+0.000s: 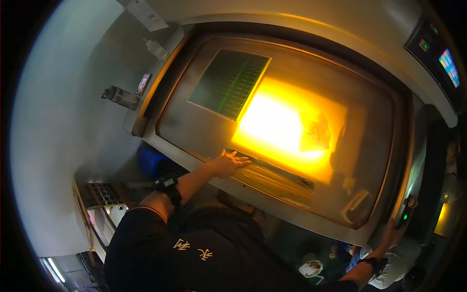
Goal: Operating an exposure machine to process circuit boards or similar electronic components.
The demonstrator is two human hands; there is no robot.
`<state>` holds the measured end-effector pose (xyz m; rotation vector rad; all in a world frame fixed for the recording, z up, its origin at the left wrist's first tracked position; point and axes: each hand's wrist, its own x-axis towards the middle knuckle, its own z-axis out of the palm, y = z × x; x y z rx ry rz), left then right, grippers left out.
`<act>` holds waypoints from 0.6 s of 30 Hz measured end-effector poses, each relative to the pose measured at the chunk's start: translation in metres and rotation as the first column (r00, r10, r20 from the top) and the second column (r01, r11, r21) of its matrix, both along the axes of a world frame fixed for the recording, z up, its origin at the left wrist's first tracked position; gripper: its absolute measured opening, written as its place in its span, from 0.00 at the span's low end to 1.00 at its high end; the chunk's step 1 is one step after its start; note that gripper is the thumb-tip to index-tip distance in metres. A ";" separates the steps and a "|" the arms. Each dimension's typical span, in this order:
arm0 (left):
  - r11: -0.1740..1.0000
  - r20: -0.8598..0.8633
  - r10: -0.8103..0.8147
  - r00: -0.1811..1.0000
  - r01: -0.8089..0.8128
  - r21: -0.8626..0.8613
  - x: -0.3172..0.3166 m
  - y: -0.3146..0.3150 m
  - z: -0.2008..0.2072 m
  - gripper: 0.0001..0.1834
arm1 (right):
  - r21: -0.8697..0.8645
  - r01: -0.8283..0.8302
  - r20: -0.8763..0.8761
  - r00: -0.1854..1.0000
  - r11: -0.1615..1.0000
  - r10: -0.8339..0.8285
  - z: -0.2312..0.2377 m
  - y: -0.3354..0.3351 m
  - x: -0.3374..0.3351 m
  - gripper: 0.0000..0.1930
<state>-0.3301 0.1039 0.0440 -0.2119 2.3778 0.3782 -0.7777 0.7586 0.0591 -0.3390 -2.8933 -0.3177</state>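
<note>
My left hand [230,164] lies flat with its fingers stretched out at the near edge of a wide machine bed [185,131]. Its fingertips are on or just above the left end of a dark strip [279,182] with yellow streaks along it. Beyond, a dark green panel [228,83] patterned with rows of small marks lies at a slant. Beside the panel, a rectangle of the bed glows bright yellow [272,117]. My right hand [391,232] is at the bed's right front corner, close to a green-lit button [405,217]; its fingers are dim and look spread, with nothing seen in them.
A grey bottle [121,97], a phone [143,83] and a white squeeze bottle [155,49] stand or lie left of the bed. A control screen [449,67] is at the far right. Something blue [151,160] is below the left corner, and a bowl [310,268] sits lower down.
</note>
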 end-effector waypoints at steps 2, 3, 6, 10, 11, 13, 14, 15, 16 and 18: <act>1.000 -0.053 -0.004 0.999 0.005 0.007 0.009 -0.005 0.007 0.50 | 0.075 -0.033 0.401 0.916 0.997 0.000 0.020 -0.069 0.002 0.37; 1.000 -0.054 0.007 0.999 -0.007 0.014 0.018 -0.008 0.009 0.50 | 0.133 -0.138 0.580 0.814 0.981 0.036 0.033 -0.128 0.016 0.32; 1.000 -0.185 0.004 0.983 -0.006 -0.008 0.041 -0.021 0.001 0.46 | -0.656 -0.565 0.357 0.353 0.501 0.865 0.004 -0.269 0.131 0.25; 1.000 0.007 0.025 1.000 -0.025 0.007 0.103 -0.095 0.012 0.42 | -0.748 -0.656 0.298 -0.195 0.101 0.935 -0.007 -0.437 0.333 0.37; 1.000 0.009 0.003 1.000 -0.003 -0.003 0.124 -0.119 0.011 0.40 | -0.729 -0.678 0.255 -0.140 0.095 0.957 -0.017 -0.464 0.364 0.30; 0.999 0.024 -0.038 0.999 0.038 -0.002 0.144 -0.178 0.010 0.38 | -0.716 -0.689 0.219 -0.071 0.111 0.973 -0.027 -0.520 0.393 0.23; 0.996 0.040 -0.075 0.996 0.077 -0.054 0.144 -0.208 0.009 0.40 | -0.700 -0.708 0.178 -0.045 0.094 0.983 -0.030 -0.551 0.395 0.23; 0.988 0.057 -0.104 0.993 0.109 -0.105 0.145 -0.237 0.007 0.43 | -0.683 -0.727 0.136 -0.029 0.073 0.990 -0.032 -0.586 0.392 0.23; 0.988 -0.131 -0.057 0.990 0.037 -0.152 0.135 -0.271 -0.001 0.45 | -0.629 -0.777 0.054 -0.017 0.021 0.998 -0.039 -0.622 0.376 0.24; 0.972 -0.266 -0.032 0.964 -0.032 -0.233 0.072 -0.333 -0.017 0.47 | -0.562 -0.826 0.082 -0.004 0.043 0.997 -0.050 -0.693 0.316 0.27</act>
